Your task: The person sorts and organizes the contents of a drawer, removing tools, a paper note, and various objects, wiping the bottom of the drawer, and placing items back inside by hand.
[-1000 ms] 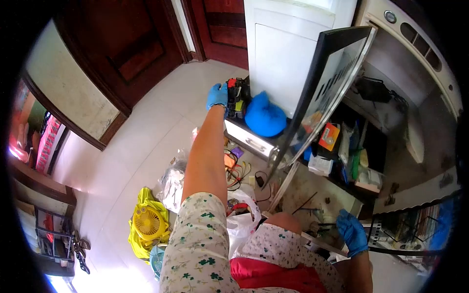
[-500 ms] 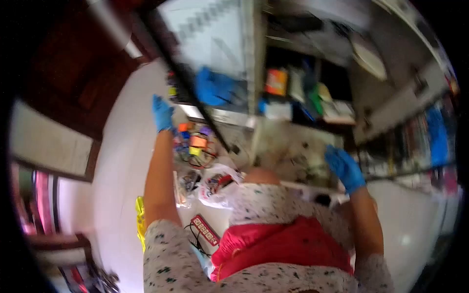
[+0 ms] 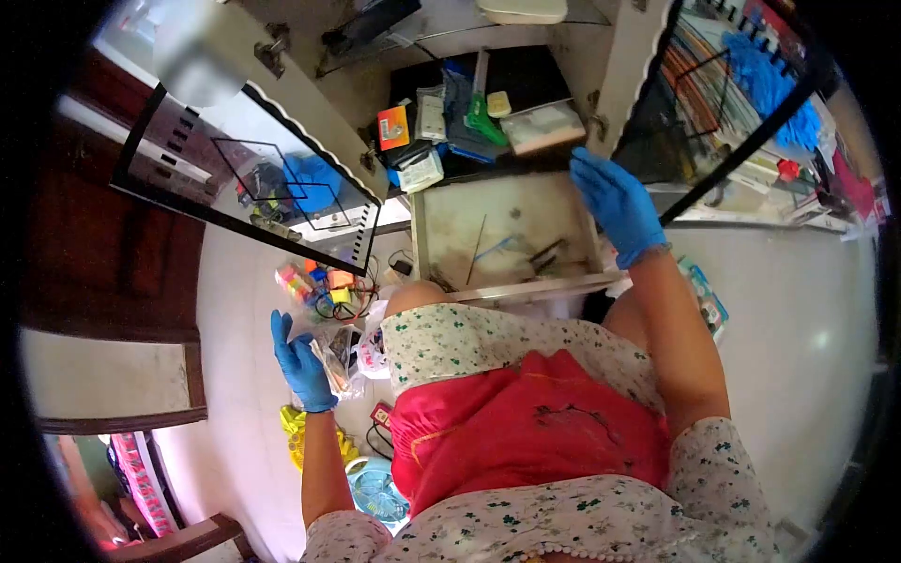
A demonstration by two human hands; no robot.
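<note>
My left hand (image 3: pixel 305 366), in a blue glove, is held out with its fingers apart and nothing in it. It hovers beside a clear plastic bag of small items (image 3: pixel 340 361) on the floor. My right hand (image 3: pixel 619 208), gloved too, is raised at the right side of an open drawer (image 3: pixel 580 283), below the right cabinet door (image 3: pixel 631 70). Its fingers stretch out flat and hold nothing; I cannot tell whether they touch the drawer. Inside the drawer lie a blue stick (image 3: pixel 495 248), a thin brown stick (image 3: pixel 477 246) and dark scraps.
Above the drawer, a shelf holds an orange box (image 3: pixel 393 128), a green tool (image 3: pixel 482 120) and a clear case (image 3: pixel 542 127). A glass-fronted door (image 3: pixel 267 178) swings out at left. Colourful blocks and cables (image 3: pixel 338 286), a yellow bag (image 3: pixel 298 433) and a blue basket (image 3: pixel 377 490) are on the floor.
The view has turned and sharpened, with the drawer and shelf now nearer the centre. My left hand appears lower, my right hand higher beside the drawer. Both stay empty.
</note>
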